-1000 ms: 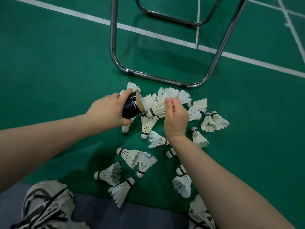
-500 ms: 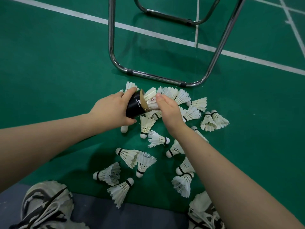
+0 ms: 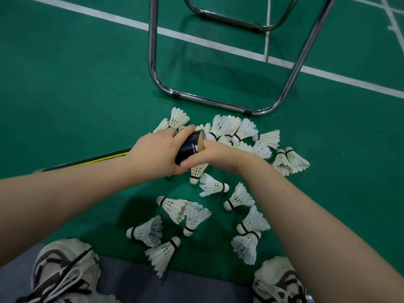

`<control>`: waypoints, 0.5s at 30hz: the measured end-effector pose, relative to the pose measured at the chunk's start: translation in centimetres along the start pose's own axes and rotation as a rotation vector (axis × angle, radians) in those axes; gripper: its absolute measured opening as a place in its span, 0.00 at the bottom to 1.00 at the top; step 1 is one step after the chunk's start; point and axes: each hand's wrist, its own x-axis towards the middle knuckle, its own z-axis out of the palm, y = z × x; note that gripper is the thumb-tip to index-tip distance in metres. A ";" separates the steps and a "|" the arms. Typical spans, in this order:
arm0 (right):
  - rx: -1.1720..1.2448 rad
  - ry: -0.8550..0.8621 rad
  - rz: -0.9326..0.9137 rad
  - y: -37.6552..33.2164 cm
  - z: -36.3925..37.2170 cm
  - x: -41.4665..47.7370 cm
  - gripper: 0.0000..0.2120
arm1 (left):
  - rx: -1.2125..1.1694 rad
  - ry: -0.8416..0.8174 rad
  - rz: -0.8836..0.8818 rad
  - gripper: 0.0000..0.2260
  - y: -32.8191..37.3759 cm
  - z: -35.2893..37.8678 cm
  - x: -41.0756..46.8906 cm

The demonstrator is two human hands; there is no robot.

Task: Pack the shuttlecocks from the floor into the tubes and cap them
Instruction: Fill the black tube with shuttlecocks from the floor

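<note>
My left hand [image 3: 155,154] grips a black tube [image 3: 190,147] tilted with its cardboard-lined open end up and to the right. My right hand [image 3: 220,156] lies right across that open end, fingers against the tube; whatever it holds is hidden. Several white feather shuttlecocks lie on the green floor: a dense pile [image 3: 240,130] just beyond the tube, a pair [image 3: 288,160] to the right, and loose ones below my hands, such as one shuttlecock [image 3: 172,207] and another shuttlecock [image 3: 161,254]. No cap is visible.
A chrome chair frame [image 3: 209,101] stands on the floor just beyond the pile. A long black object with a yellow stripe [image 3: 87,161] lies behind my left forearm. My two shoes [image 3: 65,272] [image 3: 279,281] sit at the bottom edge on grey flooring [image 3: 175,287].
My right hand carried a shuttlecock from the pile to the tube's open end and now covers it. The left hand tilted the tube's mouth slightly upward. The striped object came into view.
</note>
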 end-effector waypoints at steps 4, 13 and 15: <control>0.248 0.687 -0.138 0.0 -1.1 1.6 0.07 | -0.032 0.027 -0.092 0.41 -1.6 -1.2 1.5; -0.451 0.592 0.290 7.8 -2.4 2.8 0.13 | -0.001 -0.039 -0.182 0.41 -4.4 0.1 0.5; -0.533 0.556 0.307 8.7 -1.7 3.2 0.17 | -0.010 -0.052 -0.192 0.41 -4.6 0.5 0.3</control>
